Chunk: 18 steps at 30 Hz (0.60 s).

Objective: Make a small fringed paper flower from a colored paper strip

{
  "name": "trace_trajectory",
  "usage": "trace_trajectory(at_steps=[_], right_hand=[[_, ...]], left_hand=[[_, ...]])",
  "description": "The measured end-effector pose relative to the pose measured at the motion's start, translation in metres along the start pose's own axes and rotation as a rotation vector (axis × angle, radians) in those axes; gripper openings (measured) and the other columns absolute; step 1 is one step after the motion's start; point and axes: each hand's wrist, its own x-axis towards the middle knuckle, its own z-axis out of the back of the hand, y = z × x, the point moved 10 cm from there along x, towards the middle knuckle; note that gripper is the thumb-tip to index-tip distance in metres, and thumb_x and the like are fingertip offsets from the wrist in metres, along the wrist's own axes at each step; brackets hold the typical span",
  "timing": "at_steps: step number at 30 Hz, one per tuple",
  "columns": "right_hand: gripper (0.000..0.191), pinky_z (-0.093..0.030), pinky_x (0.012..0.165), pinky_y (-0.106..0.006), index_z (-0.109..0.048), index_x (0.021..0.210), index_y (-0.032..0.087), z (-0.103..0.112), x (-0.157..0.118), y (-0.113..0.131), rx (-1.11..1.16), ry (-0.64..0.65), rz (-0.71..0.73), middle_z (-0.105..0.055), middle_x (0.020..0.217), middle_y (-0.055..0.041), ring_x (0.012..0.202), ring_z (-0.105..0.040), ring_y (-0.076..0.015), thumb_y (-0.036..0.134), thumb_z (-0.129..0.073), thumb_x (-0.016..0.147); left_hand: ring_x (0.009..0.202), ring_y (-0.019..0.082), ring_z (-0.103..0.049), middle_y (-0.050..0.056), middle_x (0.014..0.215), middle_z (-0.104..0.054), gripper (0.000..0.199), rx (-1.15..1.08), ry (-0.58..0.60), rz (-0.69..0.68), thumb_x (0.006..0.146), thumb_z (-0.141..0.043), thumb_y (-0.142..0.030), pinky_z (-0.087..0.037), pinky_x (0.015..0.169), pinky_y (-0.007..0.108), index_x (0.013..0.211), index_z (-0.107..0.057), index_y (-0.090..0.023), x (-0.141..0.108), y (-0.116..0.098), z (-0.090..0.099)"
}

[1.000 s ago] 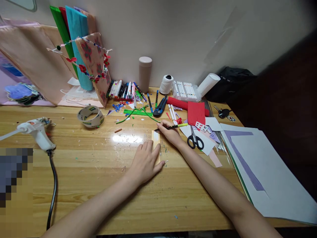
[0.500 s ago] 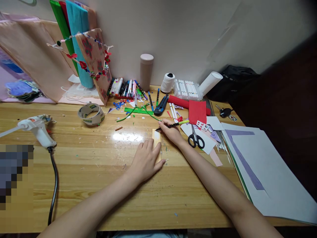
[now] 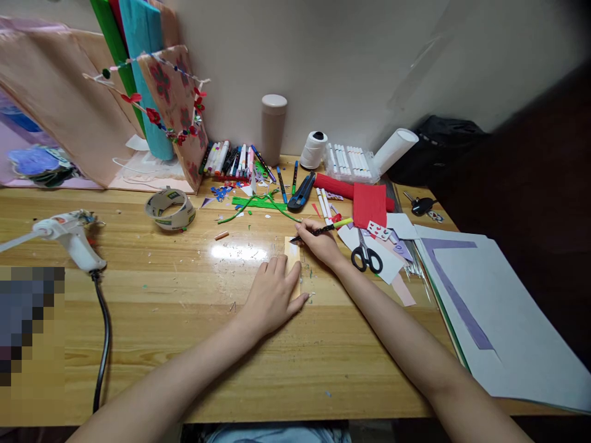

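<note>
A narrow pale-yellow strip (image 3: 292, 251) lies lengthwise on the wooden table in front of me. Over its lower part rests my left hand (image 3: 272, 292), flat with the fingers stretched and the thumb apart, covering some of the strip. My right hand (image 3: 318, 243) is closed around a black marker pen (image 3: 340, 224) with a yellow-green end. The pen's dark tip is at the far end of the strip; whether it touches the surface I cannot tell. Just beyond the right hand lies a thin green stem-like piece (image 3: 290, 215). Black-handled scissors (image 3: 367, 258) lie to its right.
A white glue gun (image 3: 69, 240) with a black cord and a tape roll (image 3: 170, 209) are at left. Farther back are a utility knife (image 3: 302, 192), marker pens (image 3: 228, 161), a thread spool (image 3: 314, 151) and red crepe paper (image 3: 369, 206). White sheets (image 3: 521, 314) lie at right.
The view has shifted slightly. Both hands keep nearly the same place, with the pen still at the strip's far end.
</note>
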Motion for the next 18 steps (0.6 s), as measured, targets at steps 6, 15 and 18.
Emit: trace_trajectory(at_steps=[6,15,18], right_hand=[[0.035,-0.040,0.054,-0.025,-0.047,0.056,0.020,-0.007,-0.001,-0.006,0.043,0.068,-0.047,-0.049,0.056,0.0025,0.055,-0.050,-0.0131,0.042,-0.050,0.083],[0.036,-0.038,0.051,-0.025,-0.048,0.055,0.019,0.000,-0.001,-0.001,-0.019,0.014,-0.030,-0.048,0.052,0.0027,0.051,-0.049,-0.0123,0.038,-0.047,0.085],[0.036,-0.039,0.051,-0.025,-0.049,0.053,0.018,-0.009,-0.002,0.000,-0.034,0.108,-0.011,-0.050,0.051,0.0021,0.051,-0.051,-0.0125,0.036,-0.048,0.084]], left_hand=[[0.100,0.029,-0.047,0.016,0.115,-0.050,0.054,0.007,-0.010,-0.009,0.085,-0.041,-0.050,-0.041,0.086,0.041,0.127,-0.047,-0.015,0.000,-0.001,-0.001],[0.101,0.030,-0.047,0.017,0.116,-0.049,0.054,0.009,-0.006,-0.009,0.086,-0.040,-0.050,-0.040,0.085,0.041,0.127,-0.046,-0.015,0.000,-0.001,0.000],[0.101,0.029,-0.047,0.016,0.116,-0.049,0.054,0.007,-0.003,-0.013,0.086,-0.040,-0.050,-0.040,0.085,0.041,0.127,-0.046,-0.015,-0.001,-0.001,-0.001]])
